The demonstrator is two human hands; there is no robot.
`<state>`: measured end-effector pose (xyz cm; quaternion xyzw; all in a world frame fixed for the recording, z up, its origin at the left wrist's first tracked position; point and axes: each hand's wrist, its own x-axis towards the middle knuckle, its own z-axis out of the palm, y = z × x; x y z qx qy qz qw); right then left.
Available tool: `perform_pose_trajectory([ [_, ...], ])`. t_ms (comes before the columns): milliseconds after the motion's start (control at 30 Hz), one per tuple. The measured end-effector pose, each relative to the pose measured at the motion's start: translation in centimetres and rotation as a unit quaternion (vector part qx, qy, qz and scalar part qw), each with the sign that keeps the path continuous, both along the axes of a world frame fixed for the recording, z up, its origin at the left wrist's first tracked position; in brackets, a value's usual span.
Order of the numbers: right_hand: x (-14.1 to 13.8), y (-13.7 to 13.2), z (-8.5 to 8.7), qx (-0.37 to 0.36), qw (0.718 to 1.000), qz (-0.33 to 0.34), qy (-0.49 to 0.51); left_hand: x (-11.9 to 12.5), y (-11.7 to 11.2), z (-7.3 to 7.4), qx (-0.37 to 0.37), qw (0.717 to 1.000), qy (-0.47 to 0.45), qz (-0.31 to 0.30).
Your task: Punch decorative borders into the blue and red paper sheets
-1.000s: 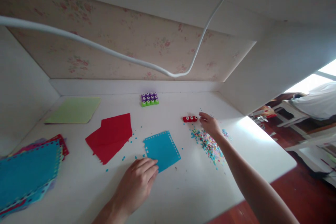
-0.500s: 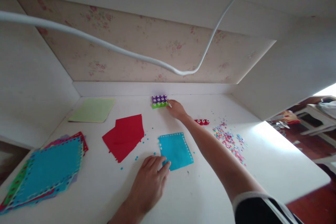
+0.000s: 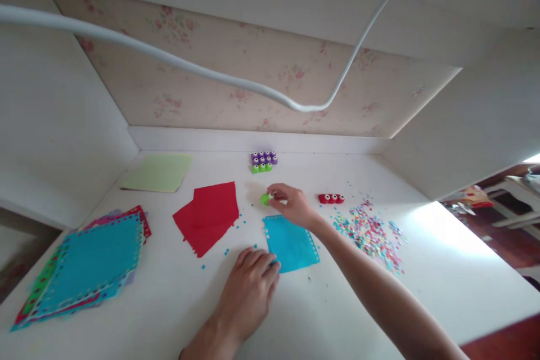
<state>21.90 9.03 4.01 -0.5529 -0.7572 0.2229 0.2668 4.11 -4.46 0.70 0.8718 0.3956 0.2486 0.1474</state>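
The right hand pinches a small green piece with a white bit on it, between the thumb and the fingers. The piece is over the middle of the white desk, just past the far edge of the blue sheet. I cannot tell if it touches the desk. The left hand is palm down, with its fingers on the near left corner of the blue sheet. I cannot tell if they pinch the paper or just press on it. The two hands are apart. The blue sheet has little holes along its right edge

By the back edge of the desk sit two rows of purple pieces, and three green pieces are right in front of them. A short row of red pieces is to the right of the right hand. Near the right edge of the desk is a big messy patch of paper bits in many colors. Red sheets lie left of the blue sheet. Pale green paper is in the back left corner, and a pile of bright sheets with holes is near the left edge
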Motion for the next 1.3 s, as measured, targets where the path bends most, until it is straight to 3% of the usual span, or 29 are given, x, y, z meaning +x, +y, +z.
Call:
perform_pose_trajectory([
  [33, -0.2, -1.7, -0.2, -0.005, 0.998, 0.059, 0.034, 0.0, 0.0, 0.2, 0.002, 1.0, -0.003, 0.001],
  [133, -0.8, -5.9, -0.9, -0.003, 0.99, 0.136, 0.045, -0.2, 0.0, 1.0, 0.016, 1.0, -0.009, 0.024],
  [300, -1.2, -8.4, -1.1, 0.007, 0.986, 0.165, 0.038, -1.0, 0.7, 1.5, 0.06, 0.992, -0.055, 0.096],
  [367, -0.5, -8.5, -0.7, 0.02, 0.991, 0.127, 0.042, -1.3, 1.1, 1.3, 0.066, 0.987, -0.074, 0.123],
  [500, 2.4, -8.4, -0.5, 0.016, 0.994, -0.108, -0.029, -1.7, 1.9, 0.2, 0.062, 0.982, -0.051, 0.169],
  [567, 3.9, -8.4, -0.9, -0.013, 0.98, -0.174, -0.096, -1.7, 2.2, -0.4, 0.056, 0.982, -0.027, 0.177],
  [667, 5.4, -8.5, -1.6, -0.059, 0.972, -0.171, -0.151, -1.5, 2.5, -0.8, 0.037, 0.986, -0.001, 0.162],
  [833, 6.4, -7.9, -2.0, -0.147, 0.973, -0.137, -0.116, -1.5, 2.7, -0.5, -0.001, 0.99, -0.015, 0.143],
  [1100, 7.8, -8.1, -3.3, -0.102, 0.987, -0.126, -0.012, -1.8, 2.8, -0.7, -0.017, 0.99, -0.03, 0.136],
  [1300, 7.6, -8.3, -2.8, -0.133, 0.976, -0.143, 0.096, -1.8, 2.9, -0.8, -0.039, 0.988, -0.048, 0.143],
])
